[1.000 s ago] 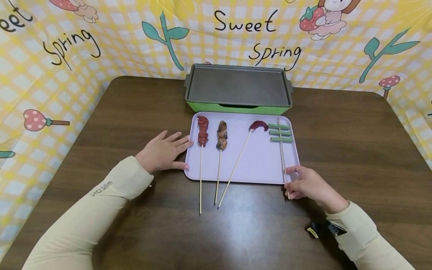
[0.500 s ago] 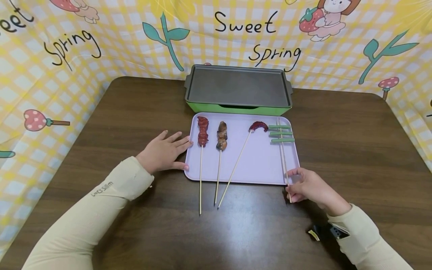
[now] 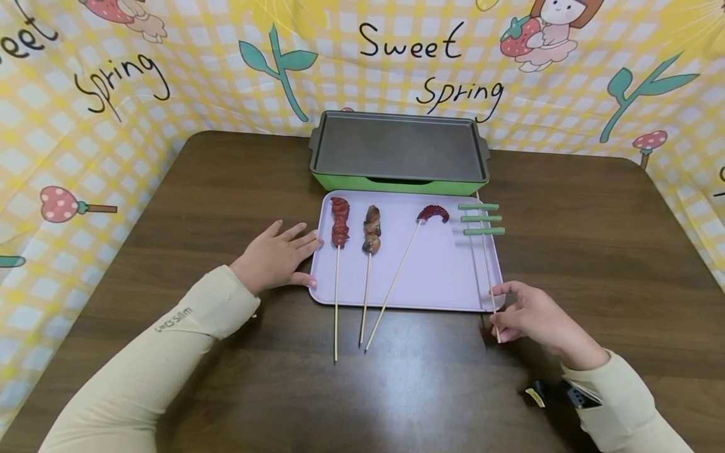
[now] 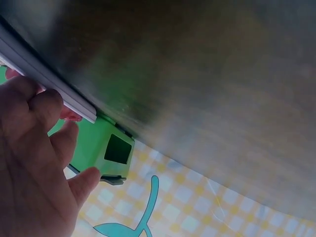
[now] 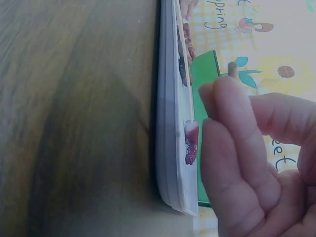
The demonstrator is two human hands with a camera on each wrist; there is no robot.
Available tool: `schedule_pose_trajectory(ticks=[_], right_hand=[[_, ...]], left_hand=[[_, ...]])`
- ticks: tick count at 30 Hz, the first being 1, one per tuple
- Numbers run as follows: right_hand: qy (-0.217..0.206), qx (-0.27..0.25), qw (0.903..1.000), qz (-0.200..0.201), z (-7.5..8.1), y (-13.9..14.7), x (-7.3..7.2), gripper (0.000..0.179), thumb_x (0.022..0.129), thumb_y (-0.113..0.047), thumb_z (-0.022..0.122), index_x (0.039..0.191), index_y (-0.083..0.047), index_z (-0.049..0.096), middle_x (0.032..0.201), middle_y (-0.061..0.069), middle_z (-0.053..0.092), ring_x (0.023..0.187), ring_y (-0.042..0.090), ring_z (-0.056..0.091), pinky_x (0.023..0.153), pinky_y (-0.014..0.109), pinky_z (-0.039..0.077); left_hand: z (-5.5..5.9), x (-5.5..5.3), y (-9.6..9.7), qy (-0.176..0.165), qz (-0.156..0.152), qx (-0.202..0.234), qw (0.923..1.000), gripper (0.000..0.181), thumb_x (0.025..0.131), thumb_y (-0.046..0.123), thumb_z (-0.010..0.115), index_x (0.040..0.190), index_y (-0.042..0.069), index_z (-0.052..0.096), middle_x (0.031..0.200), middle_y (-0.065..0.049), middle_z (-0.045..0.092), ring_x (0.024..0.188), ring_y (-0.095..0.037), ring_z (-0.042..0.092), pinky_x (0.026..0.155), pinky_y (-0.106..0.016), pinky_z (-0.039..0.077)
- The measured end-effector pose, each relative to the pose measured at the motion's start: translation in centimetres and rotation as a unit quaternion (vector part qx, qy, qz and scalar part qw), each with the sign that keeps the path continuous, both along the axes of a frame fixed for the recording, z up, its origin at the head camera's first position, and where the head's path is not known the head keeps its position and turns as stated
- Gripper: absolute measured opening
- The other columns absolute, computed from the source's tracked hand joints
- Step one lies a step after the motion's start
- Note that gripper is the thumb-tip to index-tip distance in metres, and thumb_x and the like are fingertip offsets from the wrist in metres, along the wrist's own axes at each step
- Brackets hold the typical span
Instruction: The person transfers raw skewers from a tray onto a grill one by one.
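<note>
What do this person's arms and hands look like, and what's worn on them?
The left hand and right hand are ungloved. The left sleeve and right sleeve are long and cream-coloured, the left one with dark lettering. A dark device shows at the right cuff.

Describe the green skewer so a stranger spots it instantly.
Find the lilac tray in front of the green-sided grill. At its right edge, the right hand pinches the green skewer; it alone carries three straight green bars set crosswise.

Yellow-checked cloth [image 3: 204, 69], printed "Sweet Spring", behind brown wooden table [image 3: 578, 233].
</note>
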State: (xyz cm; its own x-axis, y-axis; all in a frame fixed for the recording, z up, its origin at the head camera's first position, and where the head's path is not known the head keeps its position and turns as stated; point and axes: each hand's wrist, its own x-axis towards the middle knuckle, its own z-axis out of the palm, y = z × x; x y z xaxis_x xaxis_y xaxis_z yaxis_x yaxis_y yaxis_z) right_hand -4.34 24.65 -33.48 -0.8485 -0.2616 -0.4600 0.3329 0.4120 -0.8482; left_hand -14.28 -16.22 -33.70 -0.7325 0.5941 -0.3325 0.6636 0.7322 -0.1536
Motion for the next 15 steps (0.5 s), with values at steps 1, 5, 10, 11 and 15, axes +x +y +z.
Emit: schedule_pose_trajectory(ticks=[1,5,10,11,15], right_hand=[[0.002,0.000,1.0000,0.000,0.05,-0.03,0.01,0.051,0.087,0.007,0.058,0.129,0.016,0.029,0.072,0.011,0.065,0.055,0.016,0.061,0.058,0.030,0.056],[0.013,0.012,0.9998,0.002,0.13,-0.16,0.05,0.050,0.087,0.007,0.058,0.128,0.015,0.031,0.073,0.012,0.066,0.056,0.018,0.062,0.059,0.030,0.056],[0.035,0.046,0.9983,0.009,0.13,-0.41,0.13,0.048,0.087,0.006,0.060,0.127,0.014,0.034,0.073,0.012,0.066,0.058,0.022,0.063,0.059,0.032,0.057],[0.039,0.051,0.9979,0.012,0.14,-0.45,0.15,0.048,0.087,0.006,0.061,0.126,0.014,0.034,0.073,0.012,0.066,0.058,0.023,0.063,0.059,0.032,0.057],[0.052,0.066,0.9962,0.024,0.30,-0.48,0.15,0.047,0.086,0.007,0.062,0.125,0.015,0.036,0.072,0.012,0.066,0.058,0.025,0.063,0.059,0.032,0.057]], left_hand=[[-0.04,0.04,-0.03,0.003,0.000,0.000,1.0000,0.080,0.088,0.060,0.052,0.147,0.008,0.039,0.151,-0.010,0.036,0.141,-0.034,0.025,0.111,-0.057,0.018],[-0.20,0.15,-0.05,0.017,-0.006,0.000,0.9998,0.080,0.088,0.060,0.052,0.147,0.008,0.040,0.151,-0.009,0.037,0.142,-0.033,0.024,0.111,-0.056,0.018],[-0.32,0.21,-0.04,0.025,-0.010,-0.004,0.9996,0.080,0.087,0.061,0.051,0.147,0.009,0.040,0.151,-0.009,0.037,0.142,-0.032,0.024,0.111,-0.056,0.018],[-0.30,0.23,-0.04,0.024,-0.009,-0.006,0.9996,0.080,0.087,0.061,0.051,0.147,0.009,0.040,0.151,-0.009,0.037,0.142,-0.032,0.024,0.111,-0.056,0.018],[-0.26,0.27,-0.08,0.022,-0.008,-0.007,0.9997,0.080,0.087,0.061,0.051,0.147,0.009,0.040,0.151,-0.009,0.037,0.142,-0.032,0.024,0.111,-0.056,0.018]])
